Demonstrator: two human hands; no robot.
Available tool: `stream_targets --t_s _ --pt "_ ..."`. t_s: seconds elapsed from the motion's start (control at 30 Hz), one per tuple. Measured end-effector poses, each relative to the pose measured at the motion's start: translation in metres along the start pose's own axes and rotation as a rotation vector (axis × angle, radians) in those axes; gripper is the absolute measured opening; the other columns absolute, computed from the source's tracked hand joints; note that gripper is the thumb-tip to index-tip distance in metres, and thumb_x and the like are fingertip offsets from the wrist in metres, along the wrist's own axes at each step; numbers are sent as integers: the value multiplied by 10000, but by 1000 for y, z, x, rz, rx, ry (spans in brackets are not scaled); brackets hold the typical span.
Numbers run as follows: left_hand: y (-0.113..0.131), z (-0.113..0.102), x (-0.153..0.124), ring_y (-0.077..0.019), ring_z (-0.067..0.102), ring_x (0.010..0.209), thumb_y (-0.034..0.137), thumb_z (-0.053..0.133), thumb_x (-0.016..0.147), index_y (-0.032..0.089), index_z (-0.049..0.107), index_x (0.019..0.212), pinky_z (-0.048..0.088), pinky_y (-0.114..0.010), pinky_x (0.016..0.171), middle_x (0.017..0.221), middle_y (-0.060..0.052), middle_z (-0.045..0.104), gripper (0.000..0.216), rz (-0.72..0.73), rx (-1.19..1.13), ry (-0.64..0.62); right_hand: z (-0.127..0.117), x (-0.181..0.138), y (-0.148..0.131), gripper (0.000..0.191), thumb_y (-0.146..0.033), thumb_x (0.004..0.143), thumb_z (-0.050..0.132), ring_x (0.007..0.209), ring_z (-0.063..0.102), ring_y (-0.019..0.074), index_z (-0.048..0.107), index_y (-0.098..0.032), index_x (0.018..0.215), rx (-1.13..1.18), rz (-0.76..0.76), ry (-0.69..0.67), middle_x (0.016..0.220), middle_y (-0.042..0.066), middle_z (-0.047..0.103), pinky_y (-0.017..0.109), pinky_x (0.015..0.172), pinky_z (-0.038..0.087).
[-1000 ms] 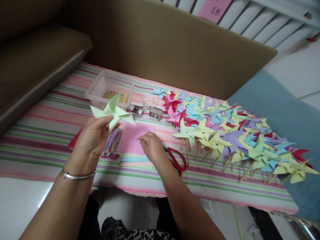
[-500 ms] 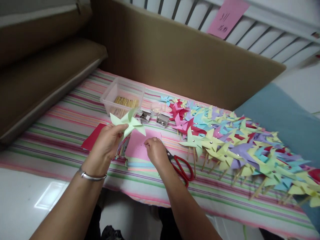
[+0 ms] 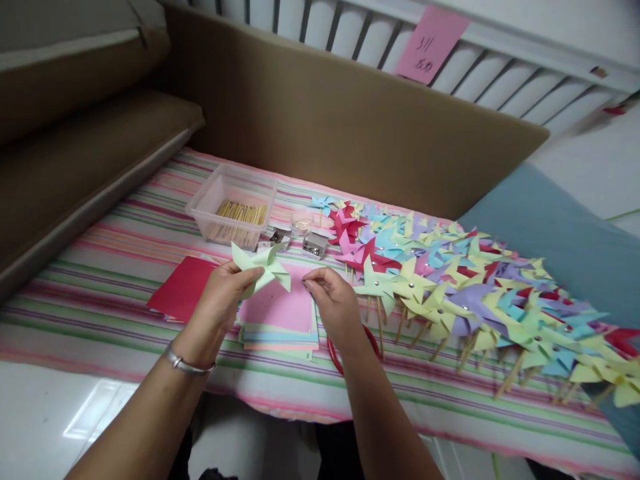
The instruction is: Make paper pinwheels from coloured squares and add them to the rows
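Observation:
My left hand (image 3: 225, 293) pinches the middle of a pale green paper pinwheel (image 3: 270, 270), its blades folded in and no stick visible on it. To its right, my right hand (image 3: 333, 300) has thumb and forefinger closed on a tiny dark piece that looks like a thumbtack (image 3: 305, 281). Both hands are above a stack of coloured paper squares with a pink sheet (image 3: 275, 310) on top, marked by small dark specks. Under my right forearm lie red-handled scissors (image 3: 336, 353), mostly covered.
Red paper sheets (image 3: 177, 287) lie to the left. A clear plastic bin (image 3: 200, 217) holds wooden sticks (image 3: 240, 217). Small boxes of metal tacks (image 3: 315, 245) stand near a round clear container (image 3: 301, 220). Many finished pinwheels (image 3: 470, 307) crowd the right side. A brown board (image 3: 350, 133) rises behind.
My right hand has lifted off the pink sheet and moved right, pinching the tiny piece. My left hand still holds the pinwheel, now turned a little. The camera view has shifted slightly.

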State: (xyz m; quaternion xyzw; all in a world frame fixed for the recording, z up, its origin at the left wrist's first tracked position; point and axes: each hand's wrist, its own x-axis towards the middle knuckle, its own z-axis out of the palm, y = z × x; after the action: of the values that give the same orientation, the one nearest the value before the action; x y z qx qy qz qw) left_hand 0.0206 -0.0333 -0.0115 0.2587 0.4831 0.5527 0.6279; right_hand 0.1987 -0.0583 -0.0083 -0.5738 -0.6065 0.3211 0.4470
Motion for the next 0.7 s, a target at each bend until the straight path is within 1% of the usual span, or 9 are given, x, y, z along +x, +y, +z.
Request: stream_targets --t_s 0.1,0.17,0.2,0.27,0.33,0.37,0.47,0.6,0.7 --pt "-8 7 -3 -119 554 524 215 803 505 119 690 640 390 -228 530 591 -29 663 200 10 53 -14 -1 -3 -6 89 -192 813 515 806 592 160 603 -208 814 52 -53 -5 836 16 626 275 762 462" --pt "-13 12 -4 -113 545 514 219 803 516 124 702 649 381 -225 523 593 -25 667 192 5 68 -28 -4 -3 -9 98 -181 809 522 869 591 165 613 -215 796 52 -104 -4 870 21 621 292 819 456" --pt "-15 15 -5 -111 548 520 218 805 520 129 711 667 384 -223 529 605 -23 675 195 3 70 -36 -5 -3 -9 100 -178 806 531 950 584 172 621 -216 785 47 -124 -7 944 32 625 309 878 439" --pt "-20 21 -6 -113 568 553 213 810 525 140 726 707 403 -221 560 651 -22 698 213 6 62 -58 -7 -3 -9 101 -175 799 553 1168 505 192 639 -216 768 42 -127 -29 1195 53 580 353 1012 356" --pt "-23 27 -7 -118 583 583 213 812 530 145 733 728 418 -225 591 681 -25 712 223 12 59 -83 -7 -4 -7 92 -179 795 573 1321 374 207 653 -215 768 57 -88 -60 1411 48 437 387 1088 264" --pt "-24 29 -8 -120 585 585 217 813 532 142 733 724 419 -229 595 681 -28 713 221 13 64 -91 -7 -4 -6 85 -185 793 581 1355 331 211 658 -215 769 70 -67 -70 1464 44 378 397 1103 238" --pt "-28 34 -9 -132 596 601 242 812 544 135 736 734 423 -240 606 699 -41 722 231 16 81 -119 -4 -4 -4 67 -204 788 604 1389 281 218 667 -215 767 110 -44 -68 1502 50 331 410 1116 213" --pt "-31 35 -10 -158 633 696 263 808 570 145 745 803 445 -253 665 785 -57 742 268 19 69 -157 -2 -4 -3 64 -221 775 618 1401 255 234 674 -219 743 118 -10 -40 1485 39 368 423 1115 213" --pt "-31 34 -11 -159 637 704 262 807 580 145 749 817 448 -246 660 808 -63 747 270 4 77 -174 -1 -3 -3 61 -231 764 625 1390 278 243 678 -221 734 106 6 -22 1470 37 394 431 1110 220"
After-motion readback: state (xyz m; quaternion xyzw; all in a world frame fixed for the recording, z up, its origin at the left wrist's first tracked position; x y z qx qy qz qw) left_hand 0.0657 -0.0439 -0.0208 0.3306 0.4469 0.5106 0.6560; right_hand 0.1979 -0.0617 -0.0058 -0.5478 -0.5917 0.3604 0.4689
